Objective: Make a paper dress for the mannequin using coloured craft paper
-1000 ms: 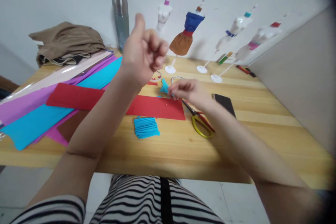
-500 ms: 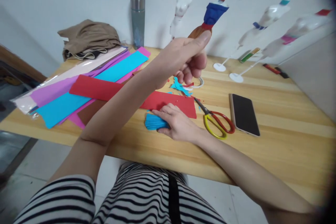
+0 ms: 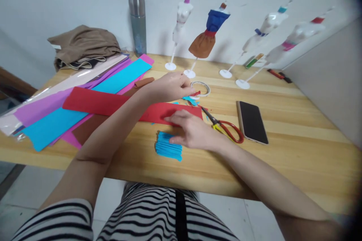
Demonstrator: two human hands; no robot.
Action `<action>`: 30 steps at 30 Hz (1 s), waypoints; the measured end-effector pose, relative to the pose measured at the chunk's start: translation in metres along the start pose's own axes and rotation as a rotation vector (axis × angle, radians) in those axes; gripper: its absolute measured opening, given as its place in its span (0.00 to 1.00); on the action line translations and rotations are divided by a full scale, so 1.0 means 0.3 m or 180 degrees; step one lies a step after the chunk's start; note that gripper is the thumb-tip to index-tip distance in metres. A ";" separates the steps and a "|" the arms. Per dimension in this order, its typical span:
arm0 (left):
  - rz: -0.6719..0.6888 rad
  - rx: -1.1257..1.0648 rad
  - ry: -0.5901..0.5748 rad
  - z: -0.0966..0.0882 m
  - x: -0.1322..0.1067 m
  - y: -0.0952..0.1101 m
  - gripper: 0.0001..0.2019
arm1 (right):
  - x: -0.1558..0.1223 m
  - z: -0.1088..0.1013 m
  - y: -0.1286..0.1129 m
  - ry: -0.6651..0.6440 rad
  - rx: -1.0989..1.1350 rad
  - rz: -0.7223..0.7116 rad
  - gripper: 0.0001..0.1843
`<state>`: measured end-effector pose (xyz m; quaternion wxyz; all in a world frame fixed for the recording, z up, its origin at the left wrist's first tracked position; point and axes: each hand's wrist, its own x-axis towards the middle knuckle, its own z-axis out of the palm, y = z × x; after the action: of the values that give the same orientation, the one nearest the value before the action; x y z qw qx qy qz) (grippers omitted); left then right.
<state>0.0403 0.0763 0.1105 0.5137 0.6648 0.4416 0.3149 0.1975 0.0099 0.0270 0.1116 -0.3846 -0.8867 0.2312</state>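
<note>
My left hand (image 3: 173, 87) reaches over the red strip of crepe paper (image 3: 114, 102) to the blue paper scraps (image 3: 191, 101) and the white roll of tape (image 3: 208, 89). Its fingers are curled together; their tips are partly hidden, so whatever they pinch does not show. My right hand (image 3: 190, 128) is open, thumb and fingers apart. Its thumb is at the edge of a pleated blue piece of paper (image 3: 166, 148) lying on the table, while its forefinger reaches over the red strip. Beside this hand lie scissors (image 3: 230, 131) with red and yellow handles.
Several white mannequins on stands line the back, one wearing a blue and brown paper dress (image 3: 215, 20). A phone (image 3: 253, 121) lies at right. Coloured paper sheets (image 3: 51, 124), a brown cloth (image 3: 85, 43) and a flask (image 3: 138, 26) occupy the left and back.
My left hand has come down from the dressed mannequin to the scraps by the tape. My right hand has loosened from the pleated blue paper, which now lies spread wider.
</note>
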 end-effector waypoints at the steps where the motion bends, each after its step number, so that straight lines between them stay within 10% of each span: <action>1: 0.0380 0.0666 -0.0258 -0.009 0.005 -0.009 0.22 | -0.005 0.013 -0.030 -0.0168 -0.0261 0.0116 0.35; 5: 0.1181 0.2335 -0.0627 -0.033 0.012 -0.033 0.20 | -0.035 0.055 -0.130 -0.0640 -0.0868 0.0488 0.37; 12: 0.1124 0.2793 -0.0918 -0.018 -0.013 -0.013 0.20 | -0.034 0.001 -0.103 -0.0501 -0.0479 0.0456 0.09; 20: 0.1389 0.2122 -0.0763 -0.029 0.026 -0.055 0.12 | 0.025 -0.295 0.057 0.0674 -0.0048 0.0985 0.02; 30: 0.0934 0.0648 -0.0328 -0.004 0.079 -0.120 0.09 | 0.010 -0.286 0.086 0.1046 0.0550 0.0658 0.08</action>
<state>0.0394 0.1015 0.0753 0.4142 0.7859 0.3426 0.3057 0.2439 0.0553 0.0887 0.2629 -0.4950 -0.7893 0.2508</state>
